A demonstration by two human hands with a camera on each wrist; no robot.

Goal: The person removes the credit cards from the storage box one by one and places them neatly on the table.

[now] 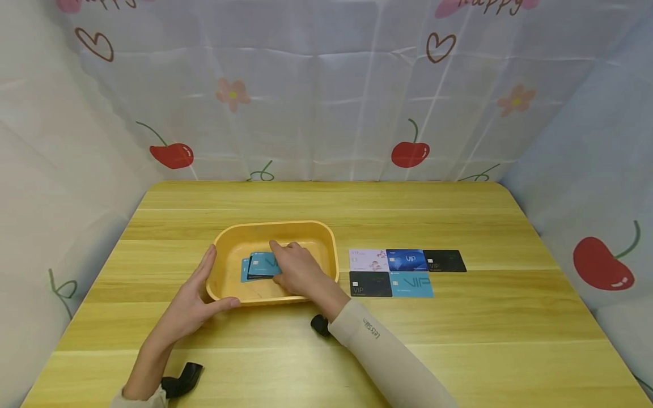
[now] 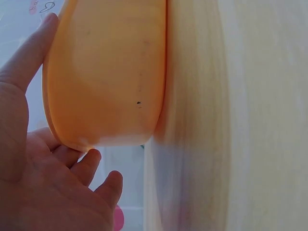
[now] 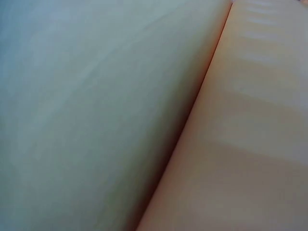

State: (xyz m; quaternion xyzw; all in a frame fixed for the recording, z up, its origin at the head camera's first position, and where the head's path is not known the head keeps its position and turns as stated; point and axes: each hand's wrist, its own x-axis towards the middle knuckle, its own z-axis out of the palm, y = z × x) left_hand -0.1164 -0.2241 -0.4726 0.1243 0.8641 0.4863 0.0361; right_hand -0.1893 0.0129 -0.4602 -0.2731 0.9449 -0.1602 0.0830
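Note:
A yellow plastic basin stands on the table, with a small stack of cards inside it. On top lies a light-blue VIP card; a black card and another blue card peek out beneath. My right hand reaches over the basin's right side and pinches the top card's right end between thumb and index finger. At the basin's left end, my left hand grips the rim, thumb along the front and fingers round the side. The left wrist view shows this hand against the basin's orange-looking outer wall.
Right of the basin, two rows of cards lie edge to edge: pink, dark blue and black behind, black and light blue in front. Black wrist devices show at both arms. Printed curtains enclose the wooden table.

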